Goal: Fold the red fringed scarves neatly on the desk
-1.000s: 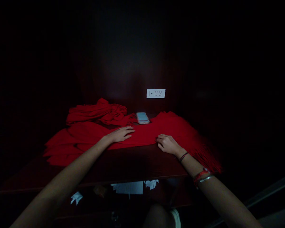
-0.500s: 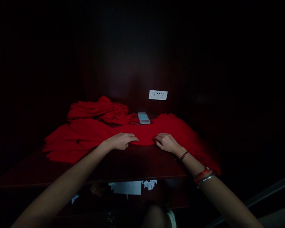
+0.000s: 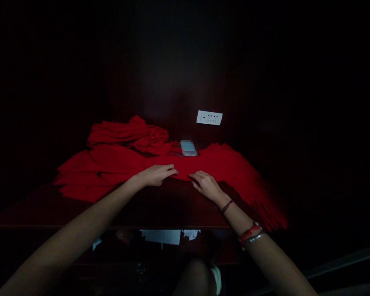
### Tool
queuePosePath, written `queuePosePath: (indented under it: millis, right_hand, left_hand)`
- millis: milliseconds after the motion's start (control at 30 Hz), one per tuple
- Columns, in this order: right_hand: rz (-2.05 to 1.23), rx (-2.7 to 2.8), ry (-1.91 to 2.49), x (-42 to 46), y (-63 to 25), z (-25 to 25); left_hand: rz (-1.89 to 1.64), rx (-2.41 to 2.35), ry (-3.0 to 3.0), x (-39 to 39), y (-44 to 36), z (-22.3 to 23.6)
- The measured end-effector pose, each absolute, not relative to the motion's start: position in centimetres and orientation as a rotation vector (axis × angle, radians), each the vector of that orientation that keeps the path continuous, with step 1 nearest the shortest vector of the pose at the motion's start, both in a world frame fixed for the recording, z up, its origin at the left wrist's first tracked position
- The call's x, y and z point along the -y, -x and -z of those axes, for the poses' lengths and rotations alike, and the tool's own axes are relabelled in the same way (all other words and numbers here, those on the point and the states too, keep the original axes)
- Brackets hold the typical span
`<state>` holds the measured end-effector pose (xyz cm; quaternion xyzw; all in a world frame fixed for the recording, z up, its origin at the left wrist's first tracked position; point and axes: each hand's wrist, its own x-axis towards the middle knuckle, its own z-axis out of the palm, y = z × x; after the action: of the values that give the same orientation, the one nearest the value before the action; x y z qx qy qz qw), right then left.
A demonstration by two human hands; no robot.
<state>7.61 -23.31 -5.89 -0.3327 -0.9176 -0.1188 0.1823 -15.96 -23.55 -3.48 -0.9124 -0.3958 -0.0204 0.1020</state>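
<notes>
A red scarf (image 3: pixel 188 164) lies spread across the dark table, bunched in layered folds on the left and ending in a fringe on the right. My left hand (image 3: pixel 157 175) is closed on its near edge around the middle, index finger pointing right. Just to the right, my right hand (image 3: pixel 206 185) rests on the same edge with its fingers stretched out and touching the cloth. Its fingertips are a short gap away from my left hand. Behind the folds sits a second heap of red fringed cloth (image 3: pixel 126 135).
A phone-like item (image 3: pixel 188 148), blurred out, lies behind the scarf. A white socket plate (image 3: pixel 209 117) is on the dark back wall. Beneath the table edge (image 3: pixel 126 227), a shelf holds white papers (image 3: pixel 163 237) and crumpled scraps. My knee (image 3: pixel 197 275) shows below.
My right hand has slid left along the scarf's edge, closer to my left hand, and its fingers have straightened. My left hand keeps its place on the cloth. The view has shifted slightly.
</notes>
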Motion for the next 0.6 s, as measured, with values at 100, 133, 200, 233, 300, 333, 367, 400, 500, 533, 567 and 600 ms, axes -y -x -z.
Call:
queuePosePath:
  millis: [100,133,200,233,300,333,367,400,500,533,567,600]
  right_hand:
    - [0.4,2.602,0.958,23.1,-7.4,5.9]
    - [0.424,2.608,0.971,23.1,-7.3,5.9]
    - [0.468,2.616,1.0,23.1,-7.2,5.8]
    - [0.485,2.618,1.008,23.1,-7.2,5.8]
    - [0.509,2.622,1.012,23.2,-7.2,5.8]
    - [0.517,2.628,1.01,23.2,-7.3,5.8]
    - [0.525,2.636,1.007,23.2,-7.3,5.8]
    - [0.532,2.646,1.005,23.3,-7.3,5.8]
    - [0.554,2.682,1.01,23.4,-7.4,5.7]
    - [0.56,2.692,1.016,23.4,-7.4,5.7]
    - [0.564,2.7,1.026,23.5,-7.4,5.7]
    - [0.567,2.704,1.037,23.5,-7.4,5.7]
  left_hand:
    - [0.101,1.16,2.591,23.2,15.5,4.0]
    - [0.108,1.142,2.571,23.1,15.3,4.1]
    - [0.118,1.087,2.55,23.1,15.1,4.1]
    - [0.121,1.057,2.546,23.1,15.1,4.0]
    - [0.114,1.002,2.549,23.3,15.0,3.8]
    - [0.105,0.985,2.555,23.4,15.0,3.7]
    - [0.091,0.977,2.56,23.5,15.1,3.6]
    - [0.076,0.98,2.564,23.6,15.2,3.5]
    - [0.025,1.057,2.536,23.6,15.8,3.2]
    - [0.004,1.106,2.512,23.6,16.2,3.2]
    - [-0.015,1.159,2.482,23.7,16.7,3.1]
    - [-0.032,1.211,2.451,23.7,17.3,3.1]
